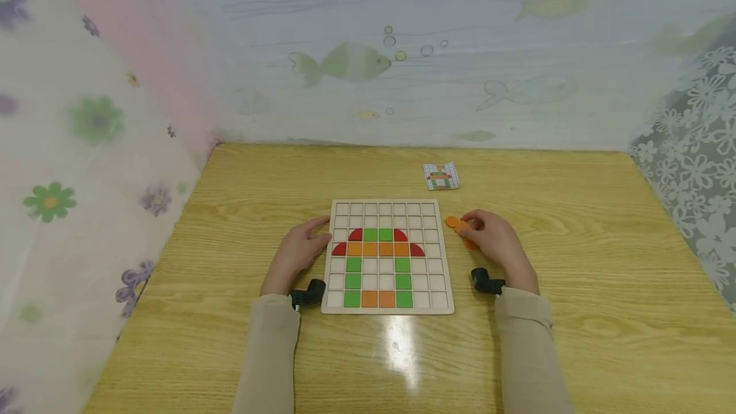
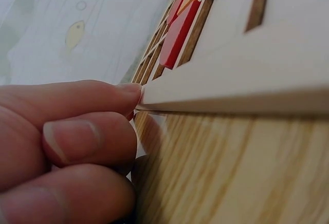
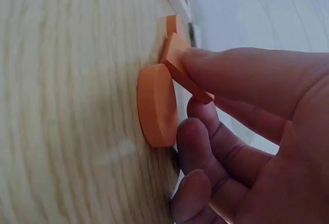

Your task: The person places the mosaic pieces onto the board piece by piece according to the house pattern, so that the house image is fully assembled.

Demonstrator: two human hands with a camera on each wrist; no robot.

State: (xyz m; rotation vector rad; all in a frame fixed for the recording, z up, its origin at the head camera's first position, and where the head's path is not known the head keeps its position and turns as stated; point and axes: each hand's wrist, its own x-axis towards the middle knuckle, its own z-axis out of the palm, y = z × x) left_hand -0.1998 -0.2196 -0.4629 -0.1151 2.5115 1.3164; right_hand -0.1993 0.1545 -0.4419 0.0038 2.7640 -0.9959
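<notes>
A pale wooden grid board (image 1: 335, 282) lies flat on the table, with red quarter-round, green square and orange square tiles set in several cells. At its left edge is my left hand (image 1: 296, 251); one fingertip (image 2: 126, 94) touches the board's side in the left wrist view. Right of the board, my right hand (image 1: 497, 241) pinches an orange square tile (image 3: 180, 59) between thumb and fingers. The tile is tilted above the table. Two orange round pieces lie beside it, a nearer disc (image 3: 157, 106) and a farther disc (image 1: 452, 222).
A small printed pattern card (image 1: 441, 176) lies on the wooden table (image 1: 259, 209) beyond the board. A curtain with fish drawings (image 1: 356, 62) hangs behind the table. Patterned fabric stands at both sides.
</notes>
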